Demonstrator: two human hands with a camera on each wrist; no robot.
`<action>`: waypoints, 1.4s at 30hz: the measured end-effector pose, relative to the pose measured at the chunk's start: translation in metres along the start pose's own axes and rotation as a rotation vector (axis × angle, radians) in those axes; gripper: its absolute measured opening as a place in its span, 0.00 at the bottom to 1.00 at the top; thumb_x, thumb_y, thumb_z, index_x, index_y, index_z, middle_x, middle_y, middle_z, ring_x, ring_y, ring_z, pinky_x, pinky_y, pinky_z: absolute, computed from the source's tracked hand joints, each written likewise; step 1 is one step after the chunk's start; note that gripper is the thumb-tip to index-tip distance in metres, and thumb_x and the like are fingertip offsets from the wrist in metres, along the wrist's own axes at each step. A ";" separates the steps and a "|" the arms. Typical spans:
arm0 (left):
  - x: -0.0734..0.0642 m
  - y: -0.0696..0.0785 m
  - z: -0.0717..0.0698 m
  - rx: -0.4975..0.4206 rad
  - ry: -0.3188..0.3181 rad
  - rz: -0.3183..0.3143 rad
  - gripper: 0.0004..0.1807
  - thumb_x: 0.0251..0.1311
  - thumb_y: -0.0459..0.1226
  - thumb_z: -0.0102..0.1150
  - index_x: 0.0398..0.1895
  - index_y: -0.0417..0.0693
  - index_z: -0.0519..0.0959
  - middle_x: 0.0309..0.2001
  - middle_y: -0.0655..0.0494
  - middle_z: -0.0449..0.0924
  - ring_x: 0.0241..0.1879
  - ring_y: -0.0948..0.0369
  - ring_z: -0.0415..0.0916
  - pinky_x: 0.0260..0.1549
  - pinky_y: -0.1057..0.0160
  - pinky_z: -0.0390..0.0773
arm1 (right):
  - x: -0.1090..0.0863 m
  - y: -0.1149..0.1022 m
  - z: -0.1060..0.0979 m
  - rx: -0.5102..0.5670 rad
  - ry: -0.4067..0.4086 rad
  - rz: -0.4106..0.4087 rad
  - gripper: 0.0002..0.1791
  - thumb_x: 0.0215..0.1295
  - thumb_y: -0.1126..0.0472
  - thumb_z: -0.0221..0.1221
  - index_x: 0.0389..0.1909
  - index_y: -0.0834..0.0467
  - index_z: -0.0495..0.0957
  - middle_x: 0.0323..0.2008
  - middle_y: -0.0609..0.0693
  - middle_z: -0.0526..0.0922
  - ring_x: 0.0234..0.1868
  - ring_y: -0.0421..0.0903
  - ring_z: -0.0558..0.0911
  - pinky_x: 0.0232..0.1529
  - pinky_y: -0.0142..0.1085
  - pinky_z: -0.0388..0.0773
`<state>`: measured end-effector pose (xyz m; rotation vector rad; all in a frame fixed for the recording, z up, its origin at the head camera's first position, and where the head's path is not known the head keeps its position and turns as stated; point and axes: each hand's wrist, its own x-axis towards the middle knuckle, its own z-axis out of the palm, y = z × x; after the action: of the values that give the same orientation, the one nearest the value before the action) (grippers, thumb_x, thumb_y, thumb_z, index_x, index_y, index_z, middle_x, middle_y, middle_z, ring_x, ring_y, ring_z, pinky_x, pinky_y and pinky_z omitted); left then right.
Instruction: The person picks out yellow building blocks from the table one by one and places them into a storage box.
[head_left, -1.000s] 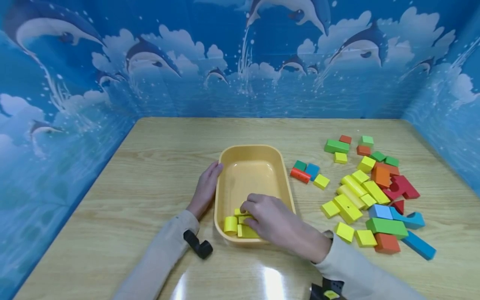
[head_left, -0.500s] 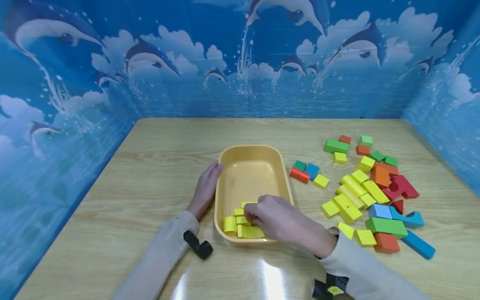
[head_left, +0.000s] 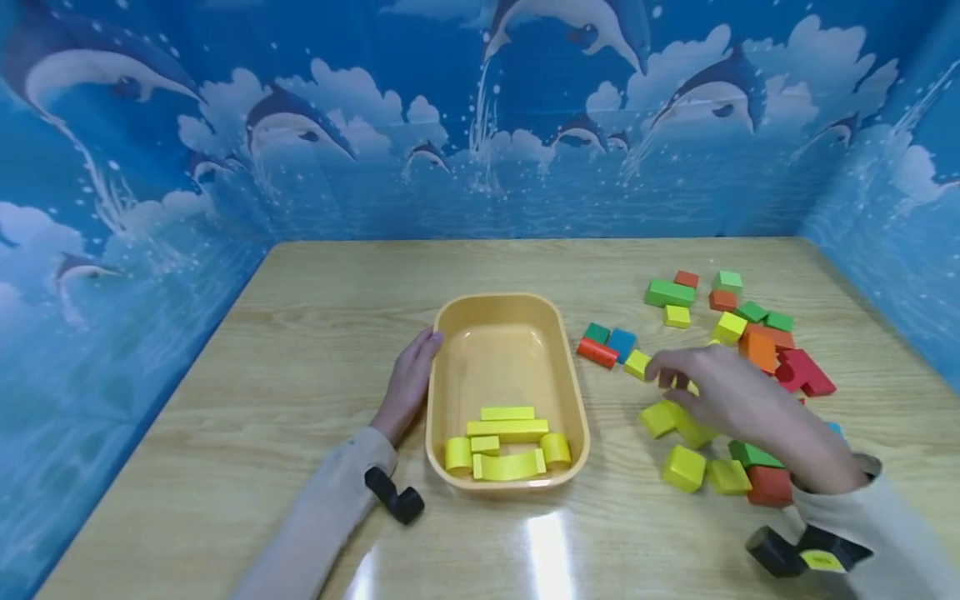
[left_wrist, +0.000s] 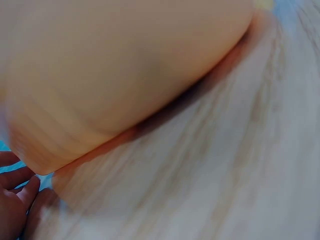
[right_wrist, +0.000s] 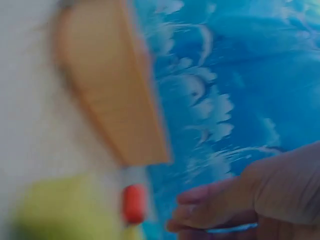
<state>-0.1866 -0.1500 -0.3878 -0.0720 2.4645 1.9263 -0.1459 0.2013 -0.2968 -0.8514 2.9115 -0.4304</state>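
Observation:
A tan plastic tray (head_left: 504, 367) stands on the table with several yellow blocks at its near end. Among these are a long bar (head_left: 507, 431), an arch block (head_left: 510, 465) and a short cylinder (head_left: 555, 450). Against the tray's left wall rests my left hand (head_left: 408, 379), fingertips at the rim; the left wrist view catches its fingers (left_wrist: 15, 175) beside the wall. My right hand (head_left: 723, 396) hovers over the yellow blocks to the right, fingers loosely bent. No block shows between its fingers (right_wrist: 215, 205) in the right wrist view. Some blocks are hidden beneath it.
Between tray and pile sit a red cylinder (head_left: 597, 352), a blue block (head_left: 621, 344) and a yellow block (head_left: 637, 364). Green, orange, red and yellow blocks spread across the right side. A blue dolphin-print backdrop (head_left: 480, 192) borders the table.
My right hand has left the tray and swung right over the loose blocks. The yellow blocks it covered in the tray now show. My left hand stays at the tray.

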 end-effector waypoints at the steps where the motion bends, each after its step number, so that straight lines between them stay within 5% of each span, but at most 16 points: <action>1: 0.000 0.000 -0.001 0.007 0.004 0.001 0.33 0.74 0.52 0.37 0.71 0.39 0.60 0.69 0.42 0.63 0.69 0.49 0.60 0.69 0.52 0.59 | -0.006 0.006 0.006 -0.009 -0.025 -0.009 0.16 0.50 0.71 0.70 0.41 0.58 0.83 0.35 0.45 0.83 0.35 0.44 0.79 0.34 0.39 0.83; 4: 0.001 0.000 -0.003 0.017 0.012 -0.004 0.33 0.73 0.52 0.37 0.72 0.37 0.59 0.70 0.41 0.60 0.70 0.49 0.57 0.70 0.52 0.56 | -0.017 0.015 0.025 -0.059 -0.034 -0.071 0.19 0.49 0.69 0.72 0.44 0.57 0.83 0.41 0.48 0.83 0.42 0.49 0.78 0.40 0.43 0.82; 7: 0.002 -0.001 -0.006 0.020 0.020 -0.016 0.35 0.73 0.52 0.37 0.72 0.36 0.57 0.72 0.41 0.58 0.71 0.48 0.53 0.71 0.51 0.53 | -0.016 0.018 0.041 -0.158 0.047 -0.151 0.21 0.47 0.67 0.73 0.45 0.57 0.84 0.42 0.49 0.84 0.44 0.51 0.75 0.42 0.45 0.79; 12: 0.002 -0.005 -0.006 -0.008 0.008 -0.034 0.34 0.74 0.51 0.37 0.73 0.36 0.56 0.72 0.41 0.56 0.72 0.48 0.52 0.71 0.51 0.52 | -0.008 0.015 0.048 -0.209 0.096 -0.201 0.20 0.46 0.65 0.74 0.44 0.59 0.83 0.40 0.49 0.84 0.43 0.50 0.74 0.41 0.43 0.79; 17: 0.001 -0.005 -0.005 0.003 0.013 -0.025 0.34 0.74 0.51 0.38 0.72 0.36 0.57 0.72 0.40 0.57 0.72 0.48 0.52 0.72 0.51 0.52 | 0.001 -0.010 0.031 0.001 0.149 -0.202 0.22 0.51 0.65 0.72 0.48 0.57 0.79 0.41 0.46 0.81 0.41 0.45 0.77 0.39 0.40 0.82; 21: 0.001 -0.003 -0.004 0.013 0.025 -0.025 0.34 0.73 0.51 0.38 0.72 0.36 0.57 0.72 0.41 0.57 0.72 0.48 0.52 0.72 0.51 0.51 | 0.017 -0.039 0.026 0.197 0.253 -0.354 0.22 0.51 0.67 0.71 0.49 0.56 0.79 0.40 0.44 0.83 0.35 0.37 0.77 0.32 0.32 0.80; 24: 0.001 -0.004 -0.002 0.005 0.021 -0.031 0.34 0.73 0.51 0.38 0.72 0.36 0.57 0.72 0.41 0.56 0.72 0.48 0.51 0.72 0.51 0.51 | 0.029 -0.060 0.031 0.252 0.226 -0.438 0.19 0.54 0.68 0.68 0.49 0.57 0.82 0.40 0.45 0.85 0.35 0.36 0.80 0.32 0.29 0.81; 28: -0.001 -0.005 0.001 -0.018 0.017 -0.030 0.33 0.73 0.50 0.38 0.72 0.37 0.59 0.70 0.41 0.60 0.70 0.48 0.56 0.70 0.51 0.55 | 0.037 -0.077 0.046 0.160 0.135 -0.453 0.14 0.58 0.63 0.67 0.46 0.55 0.84 0.39 0.45 0.85 0.37 0.38 0.81 0.35 0.30 0.81; 42: -0.001 0.001 0.001 -0.009 0.008 -0.034 0.34 0.73 0.52 0.37 0.73 0.39 0.56 0.72 0.43 0.58 0.71 0.50 0.56 0.71 0.52 0.55 | 0.042 -0.082 0.062 -0.105 0.189 -0.588 0.07 0.53 0.66 0.70 0.34 0.55 0.85 0.30 0.45 0.81 0.32 0.41 0.75 0.32 0.29 0.76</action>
<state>-0.1854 -0.1485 -0.3866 -0.1213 2.4437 1.9273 -0.1300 0.0976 -0.3321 -1.7805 2.8138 -0.4096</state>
